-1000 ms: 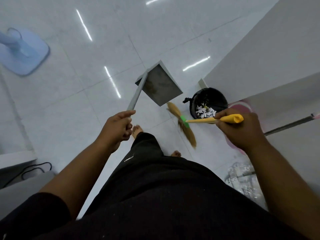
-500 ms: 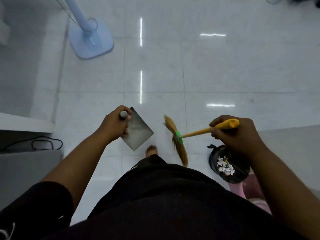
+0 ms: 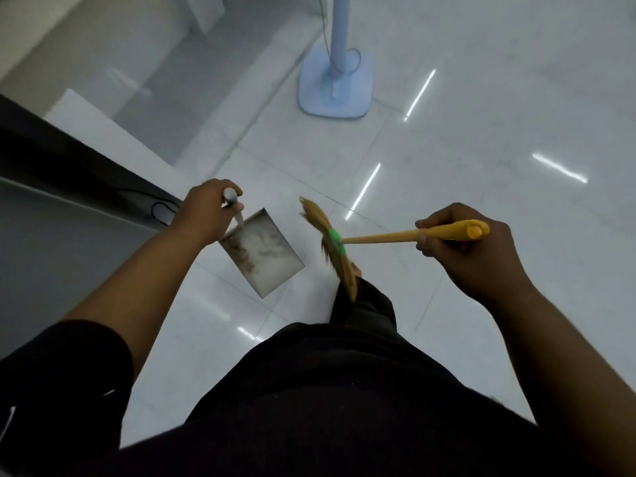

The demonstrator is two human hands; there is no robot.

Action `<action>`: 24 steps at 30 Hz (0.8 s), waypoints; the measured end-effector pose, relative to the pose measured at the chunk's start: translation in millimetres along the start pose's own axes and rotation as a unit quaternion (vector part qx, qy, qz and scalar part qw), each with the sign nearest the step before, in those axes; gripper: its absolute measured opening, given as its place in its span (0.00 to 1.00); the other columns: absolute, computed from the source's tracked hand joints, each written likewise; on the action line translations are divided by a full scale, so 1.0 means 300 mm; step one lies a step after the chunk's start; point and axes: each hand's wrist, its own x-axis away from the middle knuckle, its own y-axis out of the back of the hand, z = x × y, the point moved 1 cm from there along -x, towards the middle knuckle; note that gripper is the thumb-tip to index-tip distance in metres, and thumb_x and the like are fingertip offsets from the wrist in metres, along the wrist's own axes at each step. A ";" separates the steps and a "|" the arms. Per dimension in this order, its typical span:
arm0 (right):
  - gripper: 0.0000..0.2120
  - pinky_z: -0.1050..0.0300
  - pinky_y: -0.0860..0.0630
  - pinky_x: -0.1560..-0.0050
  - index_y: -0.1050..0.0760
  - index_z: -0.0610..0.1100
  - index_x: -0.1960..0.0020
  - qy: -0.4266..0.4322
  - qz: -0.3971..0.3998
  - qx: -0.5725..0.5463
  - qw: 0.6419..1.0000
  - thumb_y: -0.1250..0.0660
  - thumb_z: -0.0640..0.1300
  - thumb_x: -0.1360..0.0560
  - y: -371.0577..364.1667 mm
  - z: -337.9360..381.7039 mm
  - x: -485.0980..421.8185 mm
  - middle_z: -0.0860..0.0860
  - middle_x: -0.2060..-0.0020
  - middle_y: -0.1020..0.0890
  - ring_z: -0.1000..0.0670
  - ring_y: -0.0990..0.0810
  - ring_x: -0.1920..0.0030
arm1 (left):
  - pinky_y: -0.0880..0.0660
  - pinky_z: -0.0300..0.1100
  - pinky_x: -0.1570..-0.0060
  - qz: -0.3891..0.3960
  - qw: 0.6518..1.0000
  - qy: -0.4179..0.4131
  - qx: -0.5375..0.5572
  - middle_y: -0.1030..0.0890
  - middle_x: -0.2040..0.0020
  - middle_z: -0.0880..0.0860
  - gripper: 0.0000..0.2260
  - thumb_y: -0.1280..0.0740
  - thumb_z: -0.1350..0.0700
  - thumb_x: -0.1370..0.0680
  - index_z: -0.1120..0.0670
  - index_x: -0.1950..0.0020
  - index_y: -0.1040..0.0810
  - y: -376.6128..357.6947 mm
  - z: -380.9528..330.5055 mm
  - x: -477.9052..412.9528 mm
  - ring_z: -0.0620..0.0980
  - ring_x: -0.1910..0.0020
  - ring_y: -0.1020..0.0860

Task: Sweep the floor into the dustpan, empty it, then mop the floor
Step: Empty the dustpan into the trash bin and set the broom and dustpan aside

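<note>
You are gripping the dustpan's grey handle (image 3: 230,196) in your left hand (image 3: 206,213), with the fingers curling tightly round it and the rounded end poking out above your knuckles. The dustpan (image 3: 266,254) is hanging just below and to the right of that fist. Its inner face is turning up toward you, and its long axis is running from the upper left by your hand down to the lower right. Brownish dirt is clinging along the side of the tray nearest the handle.

Your right hand (image 3: 471,251) is clenching the broom (image 3: 344,241) close to the end of its yellow handle (image 3: 385,236), with the capped butt sticking out past your fist to the right. The handle's long axis is lying almost level across the view and pointing left. It is dipping slightly toward a green band (image 3: 335,242), where the straw bristles (image 3: 316,218) are spreading crosswise from upper left to lower right. Their lower tips are overlapping your black trouser leg (image 3: 364,304). The broom head is sitting just beside the dustpan, with a strip of white tiled floor (image 3: 481,132) showing between them.

Ahead, a pale blue fan base (image 3: 316,98) is standing on the tiles, and its pole (image 3: 339,29) is rising out of view
</note>
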 end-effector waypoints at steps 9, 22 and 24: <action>0.06 0.47 0.20 0.53 0.20 0.55 0.55 0.089 0.073 -0.014 0.993 0.27 0.47 0.30 -0.015 0.163 -0.574 0.55 0.63 0.16 0.53 0.16 0.59 | 0.27 0.39 0.60 -0.141 0.962 0.188 0.142 0.19 0.56 0.49 0.09 0.29 0.61 0.26 0.45 0.56 0.23 0.138 0.068 -0.141 0.49 0.57 0.21; 0.08 0.56 0.21 0.52 0.21 0.53 0.52 0.174 0.149 0.036 0.973 0.28 0.42 0.29 -0.336 0.518 -1.095 0.53 0.63 0.16 0.53 0.16 0.60 | 0.29 0.34 0.55 -0.200 0.928 0.234 0.212 0.20 0.55 0.47 0.08 0.29 0.61 0.25 0.51 0.48 0.19 0.304 0.343 -0.421 0.44 0.56 0.23; 0.07 0.50 0.21 0.51 0.22 0.52 0.52 0.199 0.158 0.087 0.963 0.29 0.42 0.28 -0.399 0.586 -1.150 0.53 0.63 0.17 0.50 0.17 0.59 | 0.28 0.34 0.55 -0.198 0.923 0.242 0.226 0.20 0.54 0.47 0.08 0.29 0.60 0.25 0.51 0.47 0.19 0.332 0.413 -0.472 0.44 0.56 0.23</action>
